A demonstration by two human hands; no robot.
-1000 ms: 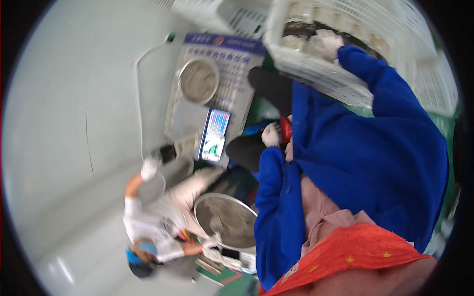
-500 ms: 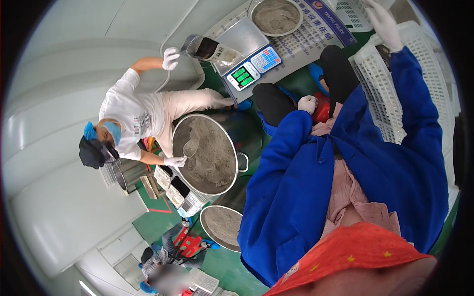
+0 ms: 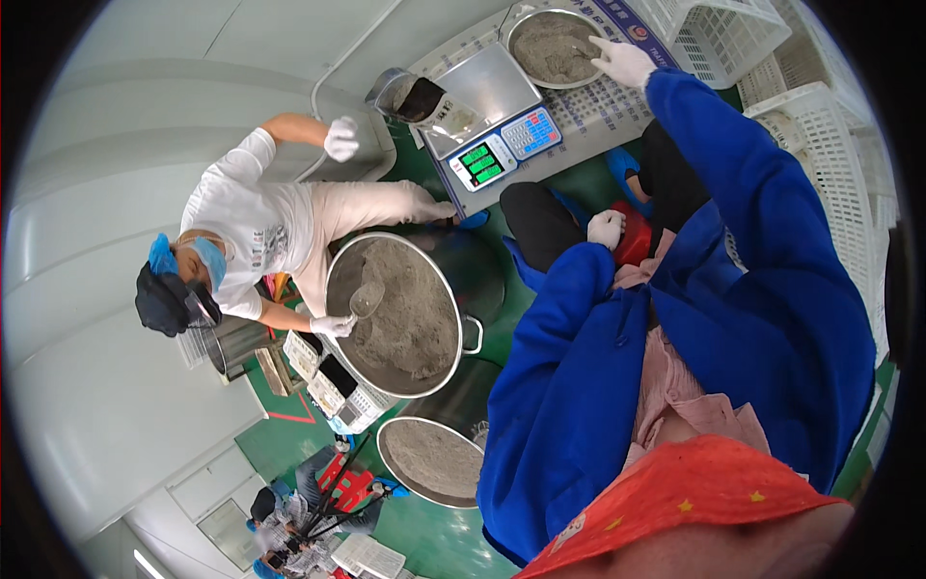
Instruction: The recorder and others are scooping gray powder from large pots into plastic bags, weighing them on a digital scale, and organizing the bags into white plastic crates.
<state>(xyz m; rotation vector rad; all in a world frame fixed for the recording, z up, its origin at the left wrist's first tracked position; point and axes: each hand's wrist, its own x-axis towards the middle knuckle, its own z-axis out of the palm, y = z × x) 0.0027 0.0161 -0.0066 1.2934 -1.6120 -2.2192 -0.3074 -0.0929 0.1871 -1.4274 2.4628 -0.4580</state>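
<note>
My right hand point(image 3: 622, 63), in a white glove, reaches out over the rim of a steel bowl point(image 3: 513, 60) of grey-brown powder. Its fingers are stretched and apart, with nothing visible between them. In my lap my left hand point(image 3: 606, 229), also gloved, is curled into a fist beside a smooth red object point(image 3: 634, 239); nothing shows in it. Left of the bowl stands a digital scale point(image 3: 497, 92) with a lit green display. A clear bag with a dark panel point(image 3: 421, 99) lies across the scale's left edge.
A co-worker point(image 3: 253, 207) at left holds a scoop point(image 3: 367, 298) over a large steel pot point(image 3: 461, 333) of powder. A second powder-filled pot point(image 3: 384, 454) stands nearer. White plastic crates point(image 3: 820, 121) crowd the right. Other people point(image 3: 289, 521) sit farther off at lower left.
My right hand has moved left from above the white crates to the bowl. My left hand stays in my lap. The co-worker's raised hand has shifted slightly lower, and the view has shifted a little.
</note>
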